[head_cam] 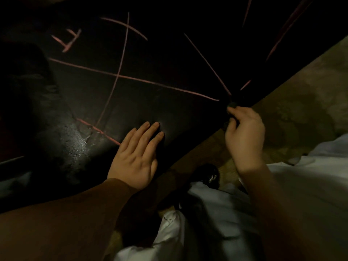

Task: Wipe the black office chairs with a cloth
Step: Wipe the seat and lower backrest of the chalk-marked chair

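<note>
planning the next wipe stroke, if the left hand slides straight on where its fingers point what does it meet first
Likely the long pink line crossing the black chair surface; the left hand lies flat on it, and nothing raised shows between. The right hand pinches a dark wad.

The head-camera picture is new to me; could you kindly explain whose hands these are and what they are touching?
There is no machine here. A person wears a camera on the head, and it looks down at that person's own two hands. The left hand lies flat, fingers straight, on a black surface, most likely part of a chair. Thin pink lines cross this surface. The right hand pinches a small dark thing at the surface's edge, but the picture is too dim to tell what it is. Below lies white fabric, either a cloth or clothing. A brownish floor shows on the right.
</note>
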`<state>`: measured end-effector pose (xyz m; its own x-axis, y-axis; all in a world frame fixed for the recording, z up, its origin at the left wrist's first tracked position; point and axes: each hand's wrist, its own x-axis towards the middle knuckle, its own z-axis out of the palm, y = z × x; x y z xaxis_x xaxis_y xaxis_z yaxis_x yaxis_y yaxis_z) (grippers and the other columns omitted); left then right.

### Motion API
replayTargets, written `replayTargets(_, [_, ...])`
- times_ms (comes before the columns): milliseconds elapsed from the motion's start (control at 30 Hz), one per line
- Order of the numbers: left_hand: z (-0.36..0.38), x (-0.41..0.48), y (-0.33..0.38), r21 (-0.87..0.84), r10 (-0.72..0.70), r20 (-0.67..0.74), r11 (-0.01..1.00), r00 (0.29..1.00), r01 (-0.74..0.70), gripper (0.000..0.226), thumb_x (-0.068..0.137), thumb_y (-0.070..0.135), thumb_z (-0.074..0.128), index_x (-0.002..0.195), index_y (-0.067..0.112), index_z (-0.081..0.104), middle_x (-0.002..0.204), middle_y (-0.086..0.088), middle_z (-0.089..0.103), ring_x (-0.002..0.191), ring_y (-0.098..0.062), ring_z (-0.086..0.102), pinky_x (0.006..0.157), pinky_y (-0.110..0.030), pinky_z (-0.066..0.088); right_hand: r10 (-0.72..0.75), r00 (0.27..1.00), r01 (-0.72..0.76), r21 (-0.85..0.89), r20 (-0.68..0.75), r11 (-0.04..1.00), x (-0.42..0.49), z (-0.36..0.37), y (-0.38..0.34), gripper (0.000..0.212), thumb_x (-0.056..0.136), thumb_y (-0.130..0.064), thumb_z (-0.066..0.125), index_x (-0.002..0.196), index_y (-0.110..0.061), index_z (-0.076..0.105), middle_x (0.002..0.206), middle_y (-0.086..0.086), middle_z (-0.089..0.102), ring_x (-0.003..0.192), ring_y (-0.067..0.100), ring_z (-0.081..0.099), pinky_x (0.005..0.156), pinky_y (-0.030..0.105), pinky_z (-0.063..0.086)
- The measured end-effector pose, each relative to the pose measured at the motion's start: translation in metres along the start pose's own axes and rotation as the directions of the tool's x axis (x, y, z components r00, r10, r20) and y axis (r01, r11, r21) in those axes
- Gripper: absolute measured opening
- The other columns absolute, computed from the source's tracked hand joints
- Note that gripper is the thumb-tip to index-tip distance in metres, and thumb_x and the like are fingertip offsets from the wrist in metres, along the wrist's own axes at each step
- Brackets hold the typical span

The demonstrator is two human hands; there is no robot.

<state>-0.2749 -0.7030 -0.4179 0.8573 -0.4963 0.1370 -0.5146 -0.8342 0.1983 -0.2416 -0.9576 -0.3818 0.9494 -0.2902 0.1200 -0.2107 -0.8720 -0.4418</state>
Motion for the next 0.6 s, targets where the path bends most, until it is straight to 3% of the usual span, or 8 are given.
replayTargets(167, [0.0,0.0,0.0,-0.003,0.004,0.003,1.0,1.0,-0.004,0.06,0.08,0.023,0.044,0.136,0.004,0.047,0.147,-0.019,0.041,0.139,-0.033,0.031,0.114,-0.048,0.023,-0.161,0.986,0.159,-0.05,-0.034,0.986,-0.01,0.009,-0.016,0.033,0.082,0.012,0.058,0.108,-0.002,0.072,0.107,0.016,0.068,0.102,0.031,0.06,0.088,0.028,0.04])
replayTargets(400, [0.002,0.0,0.0,0.002,0.008,-0.02,1.0,1.0,-0.008,0.058,0.082,0.023,0.044,0.137,0.005,0.043,0.147,-0.018,0.041,0.14,-0.032,0.031,0.115,-0.047,0.023,0.029,0.998,-0.027,0.022,-0.058,0.999,0.016,0.003,0.005,0.032,0.091,0.004,0.053,0.115,-0.006,0.07,0.117,0.015,0.063,0.111,0.031,0.058,0.092,0.027,0.04])
replayTargets(600, [0.001,0.0,-0.001,-0.008,0.007,-0.011,1.0,1.0,-0.007,0.06,0.08,0.023,0.044,0.137,0.005,0.043,0.147,-0.018,0.041,0.14,-0.032,0.031,0.115,-0.047,0.022,-0.01,1.0,0.011,0.078,-0.011,0.997,-0.009,-0.001,-0.007,0.028,0.088,0.008,0.055,0.103,-0.007,0.074,0.103,0.007,0.067,0.093,0.015,0.06,0.082,0.017,0.04])
